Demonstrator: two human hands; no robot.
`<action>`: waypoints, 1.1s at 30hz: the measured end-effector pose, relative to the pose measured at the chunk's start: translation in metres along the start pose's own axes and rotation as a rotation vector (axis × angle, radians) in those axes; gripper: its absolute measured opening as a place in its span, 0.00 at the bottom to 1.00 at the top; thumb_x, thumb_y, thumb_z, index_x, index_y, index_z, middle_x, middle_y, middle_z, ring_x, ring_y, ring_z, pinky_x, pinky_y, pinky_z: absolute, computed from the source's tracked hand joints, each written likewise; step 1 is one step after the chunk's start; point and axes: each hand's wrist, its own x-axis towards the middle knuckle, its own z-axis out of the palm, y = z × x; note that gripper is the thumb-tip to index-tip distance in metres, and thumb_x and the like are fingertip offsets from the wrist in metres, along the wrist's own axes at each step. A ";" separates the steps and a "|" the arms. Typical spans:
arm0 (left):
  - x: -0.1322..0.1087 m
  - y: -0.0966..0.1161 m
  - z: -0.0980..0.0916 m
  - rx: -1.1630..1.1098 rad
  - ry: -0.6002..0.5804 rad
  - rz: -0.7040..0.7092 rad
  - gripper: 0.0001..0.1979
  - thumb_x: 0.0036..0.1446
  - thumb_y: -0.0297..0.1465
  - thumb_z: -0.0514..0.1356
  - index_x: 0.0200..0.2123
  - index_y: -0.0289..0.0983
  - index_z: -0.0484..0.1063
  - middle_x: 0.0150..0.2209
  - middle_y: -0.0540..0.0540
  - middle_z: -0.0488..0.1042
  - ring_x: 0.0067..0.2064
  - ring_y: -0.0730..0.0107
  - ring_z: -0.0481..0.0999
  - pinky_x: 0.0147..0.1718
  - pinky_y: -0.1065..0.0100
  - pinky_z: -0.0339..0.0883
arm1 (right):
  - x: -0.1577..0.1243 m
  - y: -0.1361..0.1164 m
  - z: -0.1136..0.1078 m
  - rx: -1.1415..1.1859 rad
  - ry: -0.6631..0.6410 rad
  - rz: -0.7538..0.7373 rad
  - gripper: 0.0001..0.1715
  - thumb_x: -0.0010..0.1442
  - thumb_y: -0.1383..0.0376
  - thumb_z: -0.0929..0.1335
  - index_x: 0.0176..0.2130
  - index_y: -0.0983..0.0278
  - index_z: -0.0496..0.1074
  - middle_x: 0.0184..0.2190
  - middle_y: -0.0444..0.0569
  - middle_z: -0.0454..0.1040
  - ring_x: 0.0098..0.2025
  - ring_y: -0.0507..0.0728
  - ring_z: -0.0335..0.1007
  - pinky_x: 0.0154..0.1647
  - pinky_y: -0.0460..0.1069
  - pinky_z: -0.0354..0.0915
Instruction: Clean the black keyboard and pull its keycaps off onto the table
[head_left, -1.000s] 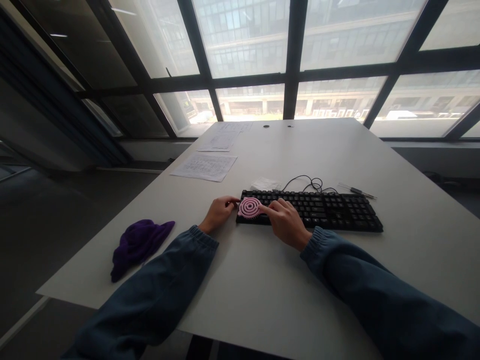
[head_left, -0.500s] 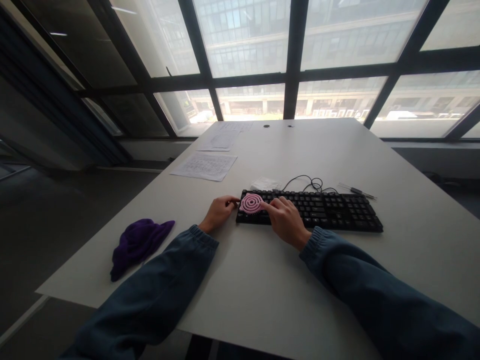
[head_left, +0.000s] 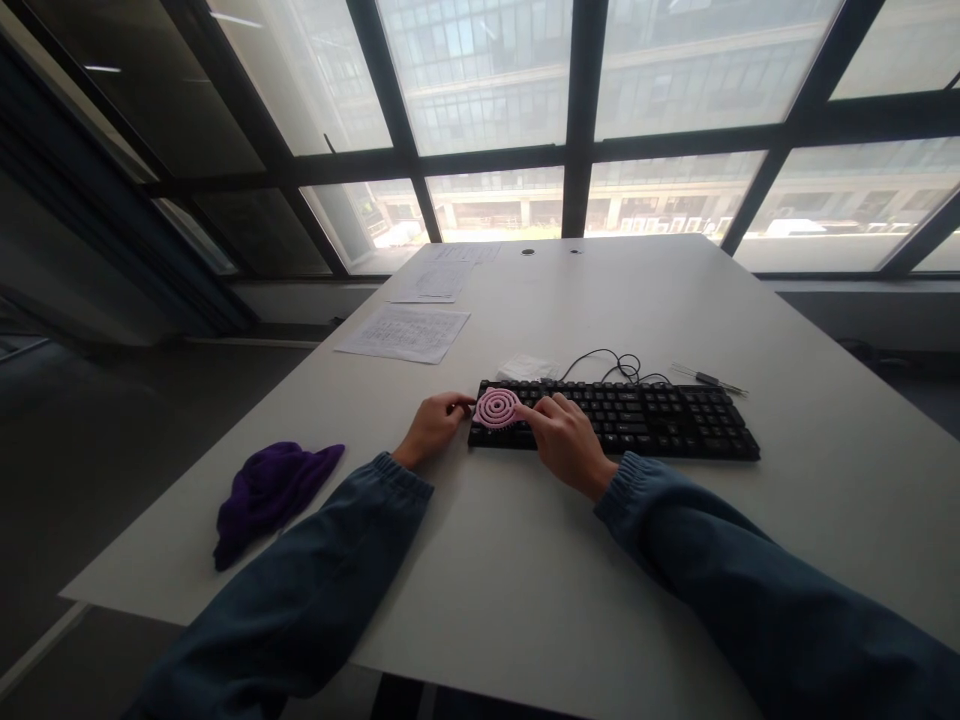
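Observation:
A black keyboard (head_left: 637, 420) lies across the white table. On its left end rests a pink round brush (head_left: 496, 408) with ring-shaped ridges on top, small ear-like points and short bristles along its lower edge. The fingers of my right hand (head_left: 564, 432) are closed at the right side of the brush, pressing it to the keys. My left hand (head_left: 435, 428) has its fingers curled against the keyboard's left edge and steadies it there.
A purple cloth (head_left: 274, 495) lies crumpled at the left. Behind the keyboard are a clear plastic wrapper (head_left: 527, 367), a looped black cable (head_left: 621, 366) and a thin screwdriver-like tool (head_left: 712, 380). Printed sheets (head_left: 405, 333) lie farther back, near the windows.
The whole view has shifted slightly, so everything sits a little farther left. Both hands keep about the same place on the brush and the keyboard.

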 end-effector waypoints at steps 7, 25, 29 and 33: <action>-0.002 0.003 -0.001 0.003 0.004 -0.023 0.20 0.55 0.31 0.53 0.44 0.35 0.82 0.36 0.44 0.83 0.38 0.62 0.79 0.41 0.65 0.69 | 0.000 0.002 -0.002 -0.079 0.021 0.093 0.21 0.67 0.72 0.63 0.56 0.60 0.74 0.38 0.52 0.73 0.41 0.60 0.60 0.43 0.53 0.56; -0.001 0.003 -0.001 -0.001 0.000 -0.021 0.19 0.55 0.33 0.54 0.43 0.35 0.82 0.36 0.44 0.82 0.39 0.62 0.80 0.42 0.65 0.69 | -0.001 0.000 -0.004 -0.092 0.025 0.091 0.22 0.67 0.72 0.62 0.57 0.61 0.73 0.38 0.53 0.73 0.42 0.60 0.60 0.44 0.53 0.55; -0.001 0.004 -0.002 -0.011 -0.008 -0.016 0.19 0.56 0.32 0.53 0.44 0.34 0.81 0.38 0.43 0.83 0.41 0.61 0.80 0.43 0.65 0.70 | -0.001 -0.001 -0.003 -0.024 0.019 0.025 0.24 0.69 0.72 0.62 0.60 0.59 0.71 0.39 0.51 0.73 0.41 0.59 0.60 0.43 0.52 0.56; -0.002 0.008 -0.003 -0.013 -0.011 -0.026 0.19 0.56 0.32 0.54 0.43 0.34 0.81 0.38 0.43 0.83 0.41 0.61 0.80 0.43 0.65 0.70 | -0.001 -0.001 -0.004 -0.034 -0.003 0.013 0.25 0.68 0.72 0.62 0.61 0.58 0.70 0.38 0.51 0.73 0.41 0.59 0.60 0.42 0.52 0.56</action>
